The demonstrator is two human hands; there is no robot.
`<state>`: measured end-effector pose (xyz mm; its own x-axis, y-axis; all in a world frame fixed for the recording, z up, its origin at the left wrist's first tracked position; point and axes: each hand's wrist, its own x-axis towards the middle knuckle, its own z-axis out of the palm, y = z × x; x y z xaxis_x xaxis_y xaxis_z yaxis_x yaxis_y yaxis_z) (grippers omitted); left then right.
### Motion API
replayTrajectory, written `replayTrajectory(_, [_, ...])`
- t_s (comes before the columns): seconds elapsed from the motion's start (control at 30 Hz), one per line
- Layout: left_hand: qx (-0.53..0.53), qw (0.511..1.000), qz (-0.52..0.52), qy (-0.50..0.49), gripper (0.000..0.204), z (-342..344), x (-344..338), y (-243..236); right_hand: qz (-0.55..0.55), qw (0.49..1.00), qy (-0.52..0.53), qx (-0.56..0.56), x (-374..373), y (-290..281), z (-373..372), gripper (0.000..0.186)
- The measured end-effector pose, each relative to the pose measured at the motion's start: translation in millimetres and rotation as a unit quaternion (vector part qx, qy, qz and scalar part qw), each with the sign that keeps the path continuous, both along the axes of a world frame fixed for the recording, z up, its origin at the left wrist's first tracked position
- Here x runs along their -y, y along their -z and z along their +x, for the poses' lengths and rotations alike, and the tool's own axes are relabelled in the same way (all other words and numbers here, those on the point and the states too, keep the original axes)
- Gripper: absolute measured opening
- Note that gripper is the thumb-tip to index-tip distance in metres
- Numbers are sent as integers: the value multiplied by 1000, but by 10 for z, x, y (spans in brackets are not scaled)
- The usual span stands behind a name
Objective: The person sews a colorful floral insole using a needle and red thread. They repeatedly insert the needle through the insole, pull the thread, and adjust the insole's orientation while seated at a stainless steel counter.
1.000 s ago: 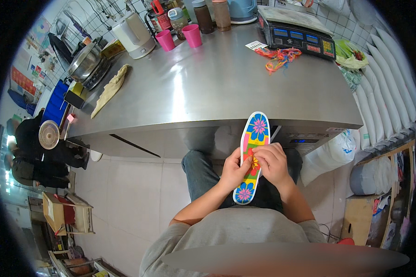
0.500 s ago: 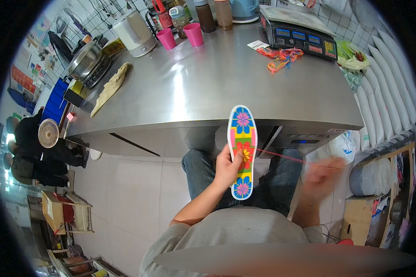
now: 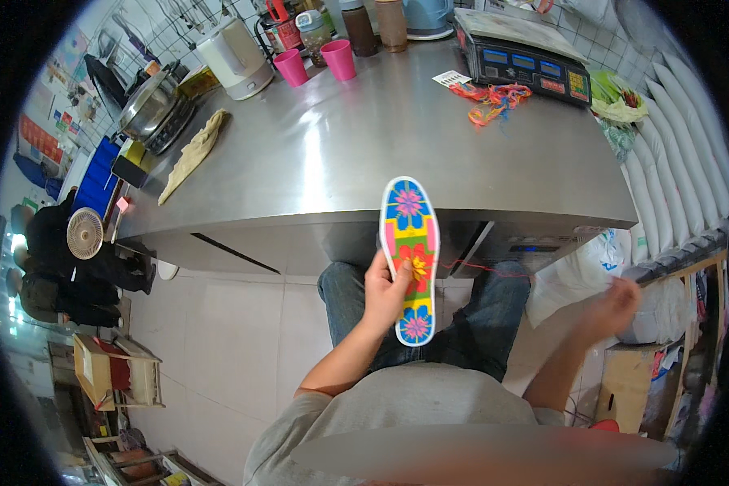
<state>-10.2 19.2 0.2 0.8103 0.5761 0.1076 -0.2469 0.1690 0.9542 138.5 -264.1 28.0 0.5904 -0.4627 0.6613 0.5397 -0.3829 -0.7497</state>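
Observation:
My left hand (image 3: pixel 387 293) grips a patterned insole (image 3: pixel 411 219) upright over my lap, thumb on its front face. The insole has a white rim, with blue, pink, yellow, green and red flower patterns. Out of its right edge runs a thin red thread (image 3: pixel 482 266), sagging over my right knee toward my right hand (image 3: pixel 617 308). That hand is far out to the right, slightly blurred, its fingers drawn together. Whatever they pinch is too small to make out. A tangle of orange, red and blue thread (image 3: pixel 494 99) lies on the steel counter (image 3: pixel 364 154).
A black scale (image 3: pixel 530 65) stands at the counter's back right. Two pink cups (image 3: pixel 338 61), a white kettle (image 3: pixel 235 61) and a beige cloth (image 3: pixel 194 158) sit to the left. White sacks (image 3: pixel 672 154) line the right side. People in dark clothes (image 3: pixel 53 259) are at far left.
My right hand has moved outward to the right, and the thread has gone from taut to slack. The insole has shifted slightly left and up in my left hand.

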Motion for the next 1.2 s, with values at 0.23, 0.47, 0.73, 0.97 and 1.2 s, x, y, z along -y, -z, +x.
replayTrajectory(0.23, [29, 996, -23, 85, 25, 23, 295, -135, -264, 884, -379, 77, -1339, -119, -762, 23])
replayTrajectory(0.47, [35, 996, -13, 82, 24, 10, 311, -100, -295, 873, -376, 99, -1394, -120, -772, 26])
replayTrajectory(0.73, [31, 994, 13, 99, 27, 4, 284, -57, -304, 873, -369, 93, -1374, -99, -764, 24])
replayTrajectory(0.97, [35, 995, 0, 90, 25, 9, 304, -80, -301, 874, -372, 90, -1374, -115, -766, 24])
replayTrajectory(1.2, [29, 995, 29, 88, 24, 9, 306, -80, -301, 869, -384, 86, -1361, -134, -760, 23])
